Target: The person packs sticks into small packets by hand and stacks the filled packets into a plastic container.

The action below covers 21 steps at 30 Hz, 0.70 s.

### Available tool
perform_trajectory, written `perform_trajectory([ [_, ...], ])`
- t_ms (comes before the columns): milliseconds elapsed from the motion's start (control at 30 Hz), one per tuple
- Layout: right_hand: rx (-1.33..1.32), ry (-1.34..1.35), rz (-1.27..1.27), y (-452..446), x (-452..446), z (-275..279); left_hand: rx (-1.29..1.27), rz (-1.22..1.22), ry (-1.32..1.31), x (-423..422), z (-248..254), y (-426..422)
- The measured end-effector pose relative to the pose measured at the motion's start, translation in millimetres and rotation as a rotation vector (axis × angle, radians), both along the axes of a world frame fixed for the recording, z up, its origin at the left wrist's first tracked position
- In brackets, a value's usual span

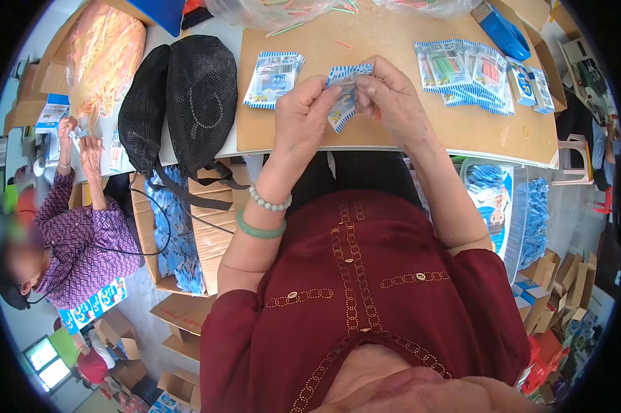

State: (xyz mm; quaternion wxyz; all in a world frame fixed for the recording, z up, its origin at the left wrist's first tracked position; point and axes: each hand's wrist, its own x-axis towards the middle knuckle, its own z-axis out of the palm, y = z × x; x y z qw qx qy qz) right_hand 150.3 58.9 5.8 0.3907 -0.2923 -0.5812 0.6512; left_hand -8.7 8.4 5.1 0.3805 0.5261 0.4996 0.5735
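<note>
Near the left edge of the worktop (475,138), flat packets (274,79) are being supported. Just inside the near edge, by the narrowed fingers of the left hand (302,113), a striped packet (343,111) is being pinched at its left side; its upper right is being gripped by the fingers of the right hand (398,104). Gentle, even tension, without creasing, is probably being called for, clear of the overlapping packets (466,72) toward the right edge

Packet (344,109) partly behind fingers (323,100), apparently
</note>
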Motion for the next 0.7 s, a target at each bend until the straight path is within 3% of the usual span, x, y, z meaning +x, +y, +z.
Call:
perform_trajectory([
  [133,-0.078,0.048,-0.087,-6.3,1.5,3.7,0.013,0.013,0.055,-2.1,1.3,-2.9],
  [267,-0.016,0.304,-0.236,5.6,15.2,28.1,-0.013,0.043,0.042,-7.2,4.5,-4.9],
  [367,0.217,0.435,-0.236,9.0,8.5,54.4,0.025,0.033,0.079,-1.4,6.6,-3.5],
  [467,0.337,0.423,-0.188,9.0,-8.3,53.4,0.032,0.015,0.288,2.2,8.9,-5.3],
  [700,0.434,0.291,-0.282,-0.9,-18.0,38.5,-0.055,-0.112,0.072,4.4,19.1,-12.3],
])
